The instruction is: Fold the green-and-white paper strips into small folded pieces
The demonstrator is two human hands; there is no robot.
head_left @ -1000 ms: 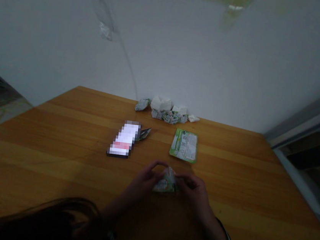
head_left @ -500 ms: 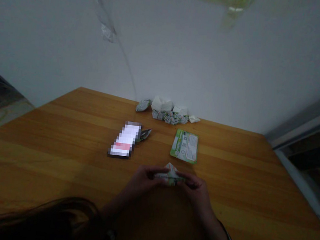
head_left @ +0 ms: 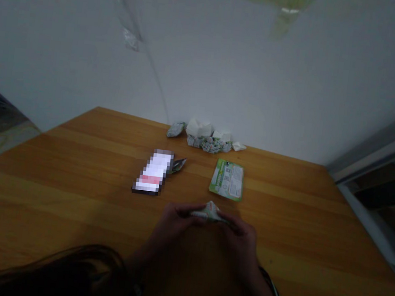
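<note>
Left hand (head_left: 176,219) and right hand (head_left: 242,234) pinch wrapper (head_left: 210,210), fingers nearly closed | its front now shows less, suggesting folding or tilting | packet (head_left: 227,180) beyond wrapper; phone (head_left: 154,171) beyond wrapper, leftward

A creased white-and-green printed wrapper (head_left: 211,210) stretches crosswise, its peak pointing away
</note>
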